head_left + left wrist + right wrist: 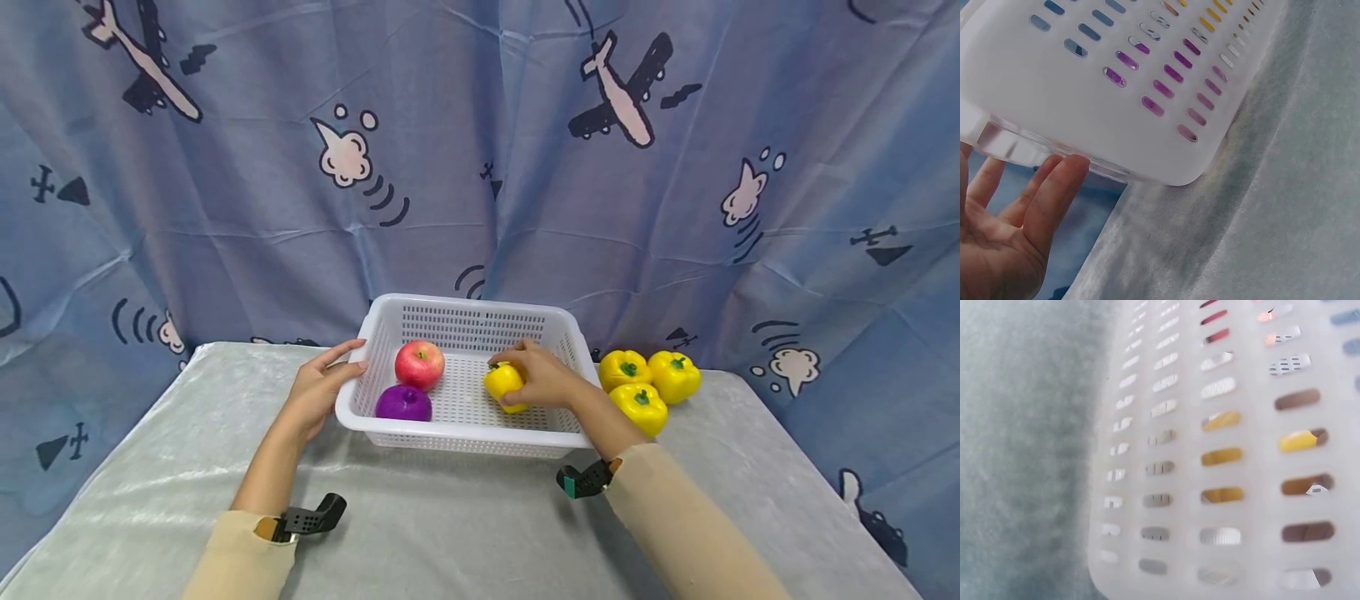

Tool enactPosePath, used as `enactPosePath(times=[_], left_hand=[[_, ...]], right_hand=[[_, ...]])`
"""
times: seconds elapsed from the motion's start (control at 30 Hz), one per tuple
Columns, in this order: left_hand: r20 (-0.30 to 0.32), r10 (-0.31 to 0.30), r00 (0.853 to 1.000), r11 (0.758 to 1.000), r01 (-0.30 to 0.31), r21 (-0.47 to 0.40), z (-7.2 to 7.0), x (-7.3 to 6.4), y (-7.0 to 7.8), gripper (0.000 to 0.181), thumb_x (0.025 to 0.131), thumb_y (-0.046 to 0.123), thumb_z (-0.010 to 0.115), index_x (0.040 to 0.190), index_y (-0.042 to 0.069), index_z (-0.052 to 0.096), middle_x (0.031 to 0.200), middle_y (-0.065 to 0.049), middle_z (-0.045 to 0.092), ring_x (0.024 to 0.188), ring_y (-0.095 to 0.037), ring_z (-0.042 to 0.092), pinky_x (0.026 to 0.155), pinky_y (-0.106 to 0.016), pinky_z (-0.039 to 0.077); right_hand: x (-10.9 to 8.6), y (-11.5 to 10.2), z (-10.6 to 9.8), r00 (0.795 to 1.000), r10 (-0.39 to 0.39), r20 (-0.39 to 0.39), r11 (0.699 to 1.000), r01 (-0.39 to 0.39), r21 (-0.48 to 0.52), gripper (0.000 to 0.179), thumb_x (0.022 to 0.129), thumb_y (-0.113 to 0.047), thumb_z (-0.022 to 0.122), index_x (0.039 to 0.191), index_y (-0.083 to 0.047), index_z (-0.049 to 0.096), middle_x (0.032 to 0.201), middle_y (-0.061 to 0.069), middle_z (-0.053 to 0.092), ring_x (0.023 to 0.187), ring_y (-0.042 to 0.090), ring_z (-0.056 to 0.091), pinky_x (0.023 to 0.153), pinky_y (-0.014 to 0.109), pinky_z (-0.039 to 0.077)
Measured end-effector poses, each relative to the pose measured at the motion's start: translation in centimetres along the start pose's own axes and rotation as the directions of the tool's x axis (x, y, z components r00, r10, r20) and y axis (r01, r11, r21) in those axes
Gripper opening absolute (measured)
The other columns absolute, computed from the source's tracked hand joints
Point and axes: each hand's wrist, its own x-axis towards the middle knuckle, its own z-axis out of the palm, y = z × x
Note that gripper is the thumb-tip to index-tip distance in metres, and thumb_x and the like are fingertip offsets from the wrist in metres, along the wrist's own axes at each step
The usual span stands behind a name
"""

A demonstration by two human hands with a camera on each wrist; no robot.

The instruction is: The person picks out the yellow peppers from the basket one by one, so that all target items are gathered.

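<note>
A white perforated plastic basket (480,432) stands on the table. Inside it, at the left, lie a red apple (419,365) and, in front of that, a glossy round purple thing (404,403) whose kind I cannot tell. My right hand (542,375) reaches into the basket's right half and grips a yellow bell pepper (503,383) between thumb and fingers. At the left end my left hand (318,390) touches the rim with its fingers extended; the left wrist view shows the same hand (1016,231) beside the basket's end. Through the slots, the right wrist view shows bits of yellow.
Three more yellow bell peppers (642,408) sit grouped on the table just right of the basket, close to my right forearm. A pale cloth covers the table (450,525). Behind it hangs a blue curtain (450,167) printed with airplanes.
</note>
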Motion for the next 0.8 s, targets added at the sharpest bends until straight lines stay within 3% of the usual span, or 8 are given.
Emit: enactPosePath(times=[0.33, 0.6, 0.8], left_hand=[[-0.003, -0.01, 1.0, 1.0, 0.01, -0.011, 0.0, 0.1, -0.1, 0.06, 0.099, 0.027, 0.066, 0.153, 0.018, 0.044, 0.152, -0.021, 0.05, 0.106, -0.012, 0.066, 0.082, -0.032, 0.06], [-0.001, 0.004, 1.0, 1.0, -0.004, -0.006, 0.2, 0.1, 0.0, 0.06, 0.099, 0.027, 0.066, 0.153, 0.017, 0.044, 0.152, -0.022, 0.05, 0.104, -0.01, 0.067, 0.081, -0.031, 0.06], [-0.007, 0.004, 1.0, 1.0, -0.004, -0.004, 0.1, 0.0, -0.1, 0.059, 0.099, 0.027, 0.066, 0.153, 0.017, 0.044, 0.151, -0.023, 0.051, 0.102, -0.009, 0.067, 0.08, -0.031, 0.06]], right_hand=[[0.0, 0.0, -0.1, 0.999, -0.023, -0.023, 1.0, 0.024, 0.019, 0.056, 0.077, -0.022, 0.083, 0.128, -0.016, 0.061, 0.134, 0.011, 0.058, 0.111, 0.028, 0.056, 0.098, 0.047, 0.053], [-0.4, -0.1, -0.8, 0.997, -0.023, -0.076, 0.998, 0.027, 0.06, 0.056, 0.076, -0.017, 0.083, 0.125, -0.018, 0.057, 0.124, 0.005, 0.063, 0.102, 0.023, 0.058, 0.091, 0.039, 0.054], [-1.2, -0.3, -1.4, 0.992, -0.068, -0.109, 0.994, 0.077, 0.078, 0.056, 0.076, -0.015, 0.083, 0.125, -0.017, 0.057, 0.125, 0.006, 0.062, 0.106, 0.024, 0.056, 0.092, 0.038, 0.054]])
